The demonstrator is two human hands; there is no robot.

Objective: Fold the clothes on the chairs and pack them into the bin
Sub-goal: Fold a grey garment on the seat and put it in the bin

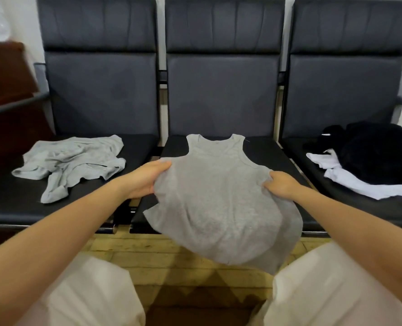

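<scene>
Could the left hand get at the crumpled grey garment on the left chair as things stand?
Probably yes: nothing lies between the left hand and the crumpled grey garment, but it grips the grey tank top.

Both arms stretched forward, left hand (146, 180) and right hand (280, 184) each gripping fabric edge, fingers curled.
</scene>
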